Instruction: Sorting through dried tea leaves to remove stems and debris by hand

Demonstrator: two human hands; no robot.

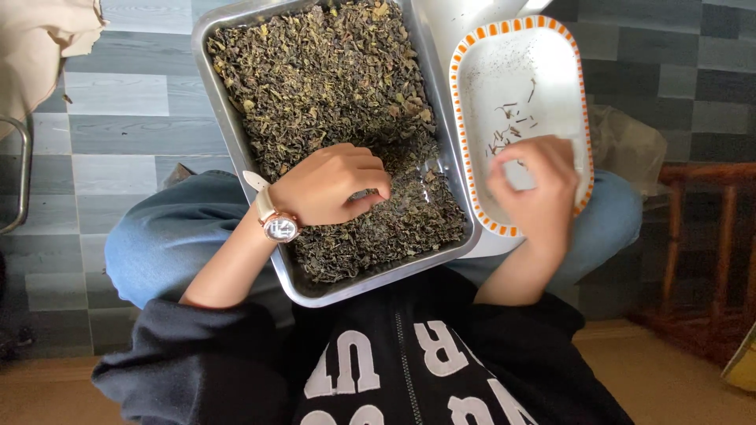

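A metal tray (236, 138) full of dried dark-green leaves (331, 79) rests on my lap. My left hand (335, 185), with a wristwatch (277, 224) on it, lies in the leaves, fingers curled and pinching among them. To the right sits a white oval dish with an orange-striped rim (516, 47) holding a few thin stems (510, 126). My right hand (539, 189) hovers blurred over the near end of that dish, fingers bunched; what it holds is too small to tell.
A grey tiled floor (118, 102) lies beyond my knees. A wooden chair frame (709, 228) stands at the right, and a metal chair leg (24, 173) with beige cloth (39, 39) at the left. A crumpled plastic bag (630, 145) lies by my right knee.
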